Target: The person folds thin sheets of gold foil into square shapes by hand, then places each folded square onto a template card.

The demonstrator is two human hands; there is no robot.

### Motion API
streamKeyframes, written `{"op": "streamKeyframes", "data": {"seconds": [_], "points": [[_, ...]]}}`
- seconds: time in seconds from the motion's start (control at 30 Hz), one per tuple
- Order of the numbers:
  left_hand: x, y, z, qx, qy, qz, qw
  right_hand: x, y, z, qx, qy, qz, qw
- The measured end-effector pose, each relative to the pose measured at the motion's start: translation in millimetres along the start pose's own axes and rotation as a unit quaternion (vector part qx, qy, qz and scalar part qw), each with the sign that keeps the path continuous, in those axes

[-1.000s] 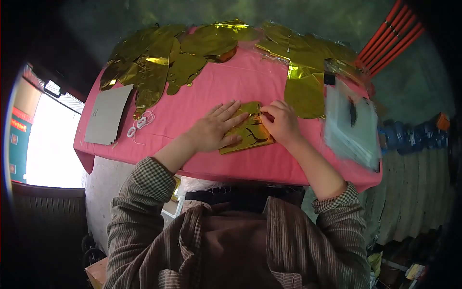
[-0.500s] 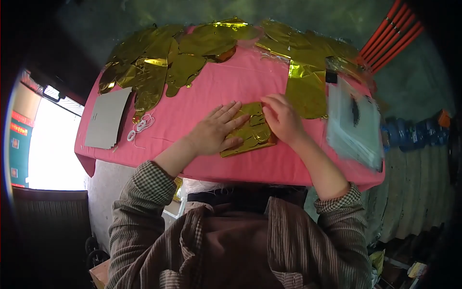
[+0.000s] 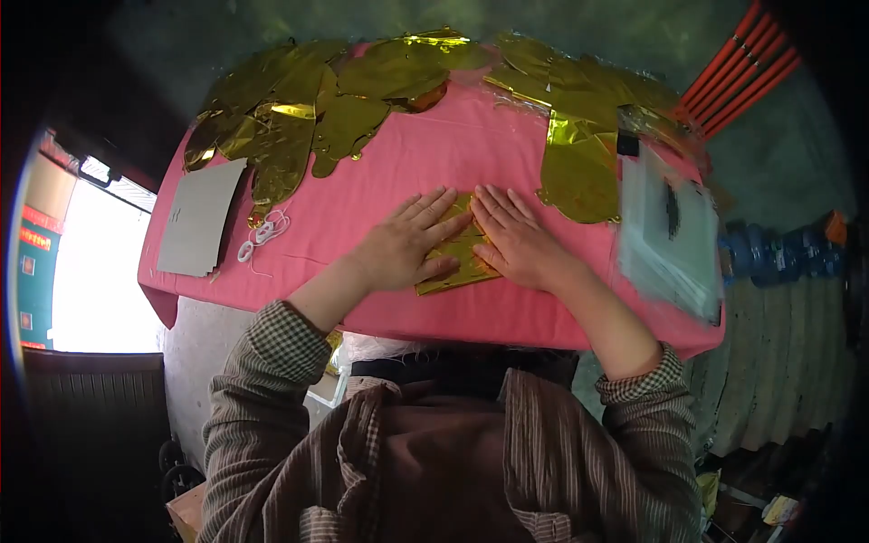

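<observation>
A folded packet of shiny gold foil (image 3: 463, 262) lies on the pink tablecloth (image 3: 425, 163) near the front edge. My left hand (image 3: 409, 240) rests flat on its left side, fingers stretched out. On the right side of the packet my right hand (image 3: 518, 237) also lies flat with its fingers spread, so both hands cover much of the foil. Between them only a strip of gold shows. Neither hand grips anything.
Gold foil balloons (image 3: 290, 118) spread over the back left, with more foil sheets (image 3: 579, 172) at the back right. Grey cards (image 3: 201, 217) and white string (image 3: 264, 233) lie left. Clear plastic bags (image 3: 668, 235) are stacked right. Red poles (image 3: 738, 72) stand beyond the table.
My right hand has gone from curled fingers at the packet's upper right edge to lying flat across its right side. My left hand has stayed in place.
</observation>
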State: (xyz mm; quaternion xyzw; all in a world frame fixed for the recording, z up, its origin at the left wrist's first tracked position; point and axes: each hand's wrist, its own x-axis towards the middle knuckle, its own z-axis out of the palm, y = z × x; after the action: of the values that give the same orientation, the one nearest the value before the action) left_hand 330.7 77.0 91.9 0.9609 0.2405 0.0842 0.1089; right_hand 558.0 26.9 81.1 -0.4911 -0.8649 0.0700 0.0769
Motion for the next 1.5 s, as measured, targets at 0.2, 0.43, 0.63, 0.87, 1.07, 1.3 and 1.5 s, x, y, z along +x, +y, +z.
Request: {"op": "streamKeyframes", "data": {"seconds": [0.2,0.43,0.63,0.87,1.07,1.3,1.5], "points": [[-0.4,-1.9,1.7,0.019,0.001,0.005,1.0,-1.7,0.7,4.9,0.002,0.014,0.007,1.0],[-5.1,-5.0,0.4,-0.094,0.055,-0.008,0.994,-1.9,1.4,4.2,0.004,0.013,0.003,1.0],[-25.8,0.1,-9.4,-0.044,-0.02,0.011,0.999,-2.5,3.9,7.3,0.0,0.016,-0.003,1.0],[-28.8,2.7,-6.3,-0.037,0.009,0.027,0.999,-2.0,5.8,2.2,0.013,-0.008,-0.007,1.0],[-39.5,29.9,-15.8,-0.026,-0.016,0.037,0.999,-22.8,-7.1,-0.3,0.032,-0.019,-0.009,0.999],[-63.2,72.5,-20.6,-0.019,-0.03,0.059,0.998,-62.6,-39.9,-9.0,0.031,-0.016,-0.006,0.999],[-72.5,71.6,0.7,0.011,0.104,0.11,0.988,-76.0,-53.4,-14.7,0.043,-0.03,-0.014,0.999]]}}
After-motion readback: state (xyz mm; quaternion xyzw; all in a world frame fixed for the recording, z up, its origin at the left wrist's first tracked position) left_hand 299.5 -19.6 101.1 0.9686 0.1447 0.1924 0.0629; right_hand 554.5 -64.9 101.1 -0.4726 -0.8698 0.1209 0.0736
